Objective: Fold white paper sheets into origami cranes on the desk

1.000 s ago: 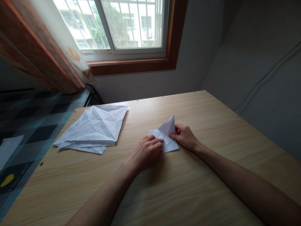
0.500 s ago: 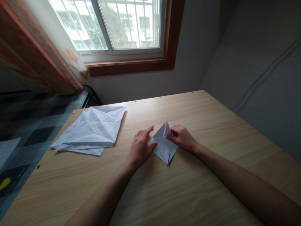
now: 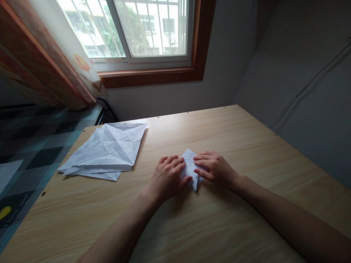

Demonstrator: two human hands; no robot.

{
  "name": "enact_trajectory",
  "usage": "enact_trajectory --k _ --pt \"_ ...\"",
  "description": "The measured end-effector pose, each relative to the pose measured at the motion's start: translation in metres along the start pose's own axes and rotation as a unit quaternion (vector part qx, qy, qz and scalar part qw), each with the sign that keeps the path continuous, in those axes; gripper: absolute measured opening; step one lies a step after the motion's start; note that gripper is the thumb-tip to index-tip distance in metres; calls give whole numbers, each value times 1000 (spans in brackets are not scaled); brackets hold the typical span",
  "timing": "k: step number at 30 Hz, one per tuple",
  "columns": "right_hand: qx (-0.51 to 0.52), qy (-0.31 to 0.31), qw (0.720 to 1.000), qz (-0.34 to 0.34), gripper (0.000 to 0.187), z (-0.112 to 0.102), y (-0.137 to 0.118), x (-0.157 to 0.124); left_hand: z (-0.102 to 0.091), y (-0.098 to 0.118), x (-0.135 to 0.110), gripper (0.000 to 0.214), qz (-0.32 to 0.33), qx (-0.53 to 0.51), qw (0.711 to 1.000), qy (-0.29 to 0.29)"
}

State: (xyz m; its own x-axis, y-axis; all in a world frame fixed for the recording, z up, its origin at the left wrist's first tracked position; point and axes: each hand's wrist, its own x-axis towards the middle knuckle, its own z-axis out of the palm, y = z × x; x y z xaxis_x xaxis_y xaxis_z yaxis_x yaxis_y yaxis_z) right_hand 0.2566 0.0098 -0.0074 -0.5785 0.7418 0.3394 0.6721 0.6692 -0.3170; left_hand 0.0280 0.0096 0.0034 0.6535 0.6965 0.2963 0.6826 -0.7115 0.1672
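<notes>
A small folded white paper (image 3: 190,167), diamond-shaped, lies on the wooden table (image 3: 236,226) between my hands. One point faces away from me and another faces me. My left hand (image 3: 169,175) rests on its left side, fingers stretched out and thumb near the lower part. From the right, my right hand (image 3: 215,168) lies flat on the paper's other side, with thumb and fingers apart. Both hands press on the paper rather than grip it, and they cover its left and right corners.
A stack of creased white paper sheets (image 3: 115,146) lies at the table's far left. Beyond the left edge is a checked cloth surface (image 3: 41,146) with another white sheet (image 3: 9,175). A window (image 3: 153,29) and an orange curtain (image 3: 52,54) are behind.
The raised upper flap of the paper has come down flat, so its far point sits lower. My right hand has gone from pinching the flap to lying on it; my left hand has moved inward.
</notes>
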Motion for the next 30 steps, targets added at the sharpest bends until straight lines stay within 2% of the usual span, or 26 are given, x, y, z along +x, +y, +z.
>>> enact_trajectory --k 3,8,11,14,16,18,21,23,25,28,30 --pt "-47 -31 998 30 45 3 -11 -1 -3 4 0 52 3 19 1000 -19" --pt "-69 -93 991 72 78 9 -22 -7 -7 4 0 68 16 16 999 -44" --pt "-72 -118 985 99 96 12 -27 -10 -8 3 0 65 18 24 998 -46" --pt "-54 -135 984 107 105 12 -28 -11 -7 2 0 58 17 41 998 -38" --pt "-24 -132 985 110 105 10 -25 -9 -7 3 0 53 14 54 998 -33" --pt "22 -105 986 127 94 8 -20 -6 -5 3 0 50 12 62 998 -25" --pt "117 -4 976 184 72 7 -13 -1 -1 2 -2 52 11 64 998 -9" --pt "191 62 953 229 68 9 -10 3 3 1 -3 56 11 64 998 -1" --pt "255 97 922 276 69 9 -10 7 5 0 -4 58 9 64 998 4" --pt "322 105 879 336 71 8 -9 12 5 0 -3 59 4 58 998 6" --pt "350 95 860 359 73 7 -8 15 3 1 -2 60 0 49 999 2"
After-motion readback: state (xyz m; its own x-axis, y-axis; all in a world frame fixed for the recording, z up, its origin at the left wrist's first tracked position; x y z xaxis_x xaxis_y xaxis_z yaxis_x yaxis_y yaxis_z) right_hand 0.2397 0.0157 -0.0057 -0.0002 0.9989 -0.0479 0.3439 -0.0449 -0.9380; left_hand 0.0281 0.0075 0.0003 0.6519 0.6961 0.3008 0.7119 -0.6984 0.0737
